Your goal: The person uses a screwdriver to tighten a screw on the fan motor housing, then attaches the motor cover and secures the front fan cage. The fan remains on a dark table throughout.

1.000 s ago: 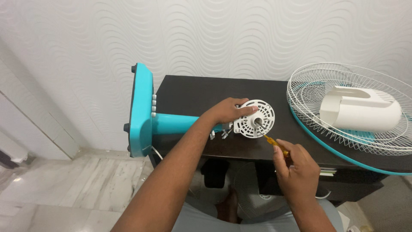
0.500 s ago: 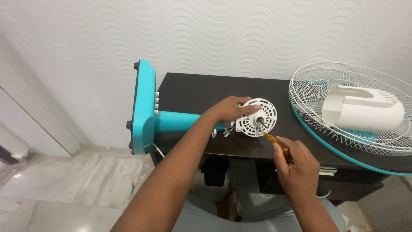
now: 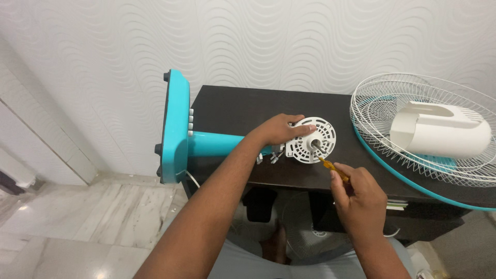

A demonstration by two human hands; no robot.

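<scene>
A teal fan stand [image 3: 175,126] lies on its side across the left end of a dark table [image 3: 243,111], its round base hanging off the edge. At the stand's top is a white round vented motor housing [image 3: 315,139] with a metal shaft sticking out. My left hand [image 3: 281,129] grips the housing from the left, fingers over its upper rim. My right hand [image 3: 359,194] holds a screwdriver with an orange handle [image 3: 328,164], its tip at the lower face of the housing.
A white wire fan guard with a teal rim [image 3: 413,150] lies on the table's right side, with a white plastic motor cover [image 3: 439,135] resting in it. Another fan guard sits under the table by my legs. Marble floor lies to the left.
The view has shifted slightly; both hands keep their hold. The screwdriver tip stays at the housing's lower face with only a small shift.
</scene>
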